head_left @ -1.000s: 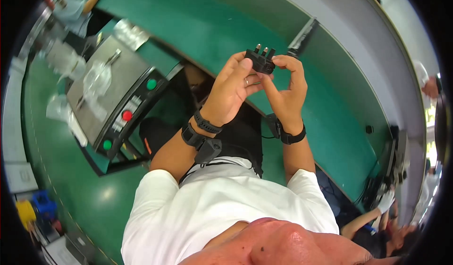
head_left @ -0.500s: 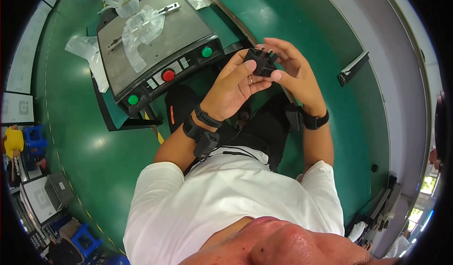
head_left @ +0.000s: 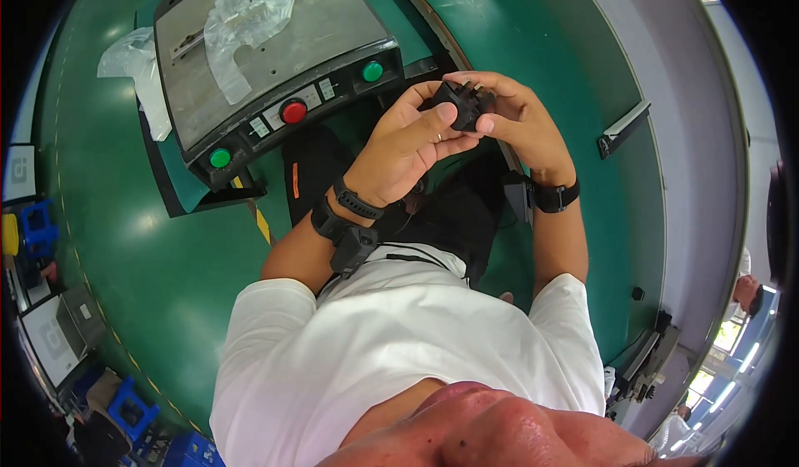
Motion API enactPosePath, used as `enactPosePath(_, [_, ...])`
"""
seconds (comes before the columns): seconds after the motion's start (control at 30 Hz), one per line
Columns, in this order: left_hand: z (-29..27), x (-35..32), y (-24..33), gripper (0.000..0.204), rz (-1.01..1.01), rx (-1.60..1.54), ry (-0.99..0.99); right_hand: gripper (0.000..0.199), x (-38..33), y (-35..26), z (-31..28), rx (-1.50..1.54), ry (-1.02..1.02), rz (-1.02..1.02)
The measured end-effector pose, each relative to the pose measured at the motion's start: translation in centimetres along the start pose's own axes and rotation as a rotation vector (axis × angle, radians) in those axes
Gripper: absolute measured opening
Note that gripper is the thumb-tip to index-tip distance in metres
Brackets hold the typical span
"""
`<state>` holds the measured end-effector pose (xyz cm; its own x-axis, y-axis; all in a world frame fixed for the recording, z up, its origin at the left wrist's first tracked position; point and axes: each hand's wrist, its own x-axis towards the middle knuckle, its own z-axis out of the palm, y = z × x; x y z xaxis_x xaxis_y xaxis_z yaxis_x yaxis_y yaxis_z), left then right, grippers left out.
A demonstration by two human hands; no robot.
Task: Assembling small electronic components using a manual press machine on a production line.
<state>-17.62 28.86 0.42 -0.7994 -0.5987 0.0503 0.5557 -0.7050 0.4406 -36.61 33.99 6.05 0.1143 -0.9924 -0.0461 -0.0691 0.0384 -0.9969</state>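
A small black power plug (head_left: 459,107) with metal prongs at its top is held up in front of my body. My left hand (head_left: 405,138) grips it from the left, thumb pressed on its near face. On the other side my right hand (head_left: 526,121) closes around it, the thumb at its lower right edge. The right fingers behind the plug are partly hidden. Each wrist wears a black strap with a small black device.
At the left stands a machine with a grey metal plate (head_left: 333,30), two green buttons and a red button (head_left: 293,111). Clear plastic bags (head_left: 241,30) lie on it and hang off its left side. A grey partition runs along the right, a black-and-silver piece (head_left: 622,131) before it.
My right fingers have closed in more around the plug, and it has turned slightly. The view has shifted, so the machine appears a little farther left.
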Motion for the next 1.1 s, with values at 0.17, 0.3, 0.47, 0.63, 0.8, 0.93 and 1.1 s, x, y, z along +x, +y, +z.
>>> enactPosePath(0.17, [-0.3,-0.2,-0.2,0.043,-0.003,0.038,0.047,0.053,0.0,0.9,0.3,0.021,0.042,0.07])
enactPosePath(0.3, [-0.3,-0.1,-0.7,0.041,-0.013,0.034,0.038,0.051,-0.5,0.5,0.3,0.057,0.085,0.091])
enactPosePath(0.47, [-0.6,-0.6,-1.2,0.042,-0.023,0.13,-0.017,0.047,-1.1,0.3,0.2,0.109,-0.085,0.005])
enactPosePath(0.63, [-7.1,-3.4,0.5,0.044,-0.056,-0.142,0.061,0.05,2.9,2.3,2.5,-0.158,-0.203,-0.222])
enactPosePath(0.8, [-8.7,-2.8,3.5,0.045,0.0,-0.139,-0.082,0.049,6.7,1.7,4.0,-0.215,-0.242,-0.169])
enactPosePath(0.93, [-8.3,-4.3,4.3,0.044,0.114,-0.153,-0.054,0.049,8.8,1.9,5.6,-0.214,-0.272,-0.247])
enactPosePath(1.1, [-8.4,-5.4,7.1,0.048,0.232,-0.207,0.167,0.052,14.4,3.3,8.6,-0.099,-0.403,-0.332])
